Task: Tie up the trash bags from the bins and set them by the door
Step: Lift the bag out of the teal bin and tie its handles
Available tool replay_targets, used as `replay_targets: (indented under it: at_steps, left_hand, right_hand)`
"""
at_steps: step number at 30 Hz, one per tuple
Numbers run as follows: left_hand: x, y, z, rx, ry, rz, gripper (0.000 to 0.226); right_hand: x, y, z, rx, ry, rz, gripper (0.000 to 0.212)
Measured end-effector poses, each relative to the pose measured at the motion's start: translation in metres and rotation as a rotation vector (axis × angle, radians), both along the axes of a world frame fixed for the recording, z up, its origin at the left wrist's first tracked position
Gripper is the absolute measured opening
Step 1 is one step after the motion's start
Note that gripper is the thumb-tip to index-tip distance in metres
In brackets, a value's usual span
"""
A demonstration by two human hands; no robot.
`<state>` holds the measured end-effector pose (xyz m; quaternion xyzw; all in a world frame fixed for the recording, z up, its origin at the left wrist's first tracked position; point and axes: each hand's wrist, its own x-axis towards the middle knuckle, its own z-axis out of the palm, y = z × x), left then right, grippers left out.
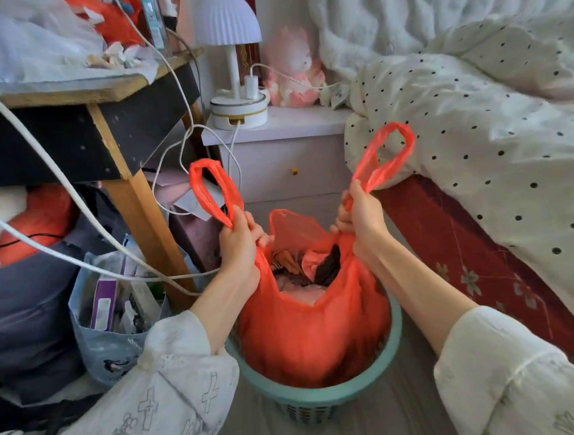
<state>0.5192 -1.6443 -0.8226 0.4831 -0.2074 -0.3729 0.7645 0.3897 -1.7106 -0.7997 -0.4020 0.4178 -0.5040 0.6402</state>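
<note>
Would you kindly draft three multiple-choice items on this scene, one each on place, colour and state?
1. Where does the thin red-orange plastic trash bag sit?
A. on the bed
B. in the round teal plastic bin
C. on the nightstand

2. What colour is the ribbed mushroom-shaped lamp?
A. white
B. black
C. green

3. How is the bag's mouth?
A. knotted shut
B. taped shut
C. open, a handle loop gripped in each hand

Answers: 1 B, the bin's rim circles the bag's base. 2 A, its shade and stem are white. 3 C, the left hand and right hand hold the loops apart and trash shows inside.
</note>
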Motion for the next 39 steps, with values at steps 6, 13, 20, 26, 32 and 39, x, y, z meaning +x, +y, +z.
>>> replay_targets:
  at_steps: [6,13,20,26,32,39]
  left_hand:
    - [0.016,0.021,0.065,-0.065,-0.035,0.018,0.044]
    - [0.037,0.078,0.145,-0.189,-0.102,0.066,0.051]
    - [0.075,0.142,0.200,-0.204,-0.335,0.254,0.044]
    - [0.096,0.198,0.169,-0.131,-0.207,0.121,0.053]
    - [0.114,0.249,0.081,0.033,-0.144,0.258,0.042]
    - [0.118,0.278,-0.049,0.249,-0.095,0.343,0.040]
  right_hand:
    - [0.004,0.028,0.058,-0.135,-0.092,0.159,0.033]
    - [0.031,0.068,0.139,-0.217,-0.298,0.299,0.023]
    - [0.073,0.120,0.187,-0.159,-0.446,0.488,0.029]
    - [0.115,0.173,0.138,0.041,-0.403,0.654,0.029]
    - [0.133,0.221,0.046,0.242,-0.315,0.762,0.028]
    - [0.127,0.244,-0.070,0.246,-0.008,0.658,0.027]
